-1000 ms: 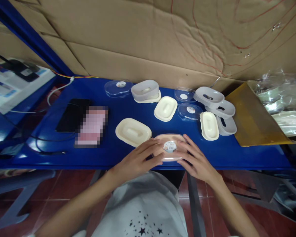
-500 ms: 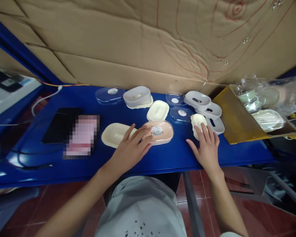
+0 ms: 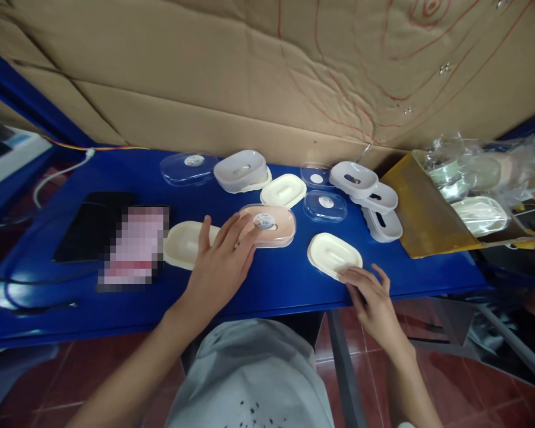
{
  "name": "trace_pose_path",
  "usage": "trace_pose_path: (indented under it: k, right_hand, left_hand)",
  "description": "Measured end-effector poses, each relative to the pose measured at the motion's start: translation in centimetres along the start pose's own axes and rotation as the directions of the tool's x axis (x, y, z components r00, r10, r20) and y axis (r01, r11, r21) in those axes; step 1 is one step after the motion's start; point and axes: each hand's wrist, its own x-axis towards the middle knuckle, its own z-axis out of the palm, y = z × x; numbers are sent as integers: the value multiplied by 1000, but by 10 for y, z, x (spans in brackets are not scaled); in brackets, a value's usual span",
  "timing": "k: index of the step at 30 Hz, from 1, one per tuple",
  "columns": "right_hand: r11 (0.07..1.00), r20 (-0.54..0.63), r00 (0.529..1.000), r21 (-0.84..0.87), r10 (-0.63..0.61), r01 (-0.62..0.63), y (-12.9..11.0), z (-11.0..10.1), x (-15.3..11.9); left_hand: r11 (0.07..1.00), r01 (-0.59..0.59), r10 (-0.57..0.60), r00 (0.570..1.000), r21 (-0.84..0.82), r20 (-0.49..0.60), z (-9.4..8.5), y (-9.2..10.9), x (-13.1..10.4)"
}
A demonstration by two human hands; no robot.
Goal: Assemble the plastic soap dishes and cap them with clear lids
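My left hand (image 3: 225, 255) has its fingers spread, with the fingertips at the left end of a peach soap box (image 3: 276, 229) under a clear, stickered lid. Partly behind that hand lies a cream oval tray (image 3: 182, 245). My right hand (image 3: 370, 297) has bent fingers gripping the near right edge of another cream tray (image 3: 332, 252), which lies flat near the table's front. A third cream tray (image 3: 284, 191) lies behind the peach box. Stacked grey soap boxes (image 3: 354, 178) sit at the back right, beside clear lids (image 3: 325, 206).
An open cardboard box (image 3: 423, 220) with plastic-wrapped items stands at the right. Another grey soap box (image 3: 241, 169) and a clear lid (image 3: 189, 168) sit at the back. A pixelated phone (image 3: 136, 244), a black flat item (image 3: 89, 226) and cables lie left. Cardboard (image 3: 196, 77) walls the back.
My right hand has brought the cream tray from beside the grey boxes toward the front and left, and it now lies flat. My left hand remains at the peach box; the view has shifted slightly.
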Motion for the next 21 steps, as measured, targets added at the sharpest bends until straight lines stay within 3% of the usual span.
trace_pose_path:
  k: [3, 5, 7, 9, 11, 14, 18, 21]
  right_hand:
    - [999, -53, 998, 42, 16, -14, 16, -4, 12]
    - [986, -202, 972, -85, 122, -141, 38, -6, 25]
    - [924, -345, 915, -238, 206, -298, 64, -6, 38]
    - [875, -407, 883, -307, 236, -375, 84, -5, 46]
    - [870, -410, 880, -311, 240, -382, 94, -6, 45]
    - [909, -367, 902, -252, 227, -331, 83, -15, 30]
    - [985, -218, 961, 8, 172, -175, 36, -25, 2]
    - [991, -132, 990, 130, 49, -31, 1, -18, -8]
  left_hand:
    - [993, -112, 113, 994, -36, 9, -1, 18, -10]
    - [967, -230, 237, 970, -114, 55, 1, 36, -17]
    - [928, -317, 344, 932, -196, 118, 8, 55, -22]
    - [911, -332, 378, 910, -243, 174, 16, 70, -21]
    - [912, -306, 365, 909, -272, 202, 21, 78, -17]
    - [914, -282, 344, 919, -291, 190, 21, 78, -17]
    - [906, -304, 360, 920, -294, 158, 10, 65, -33]
    - [898, -286, 352, 923, -335, 155, 2, 53, -50]
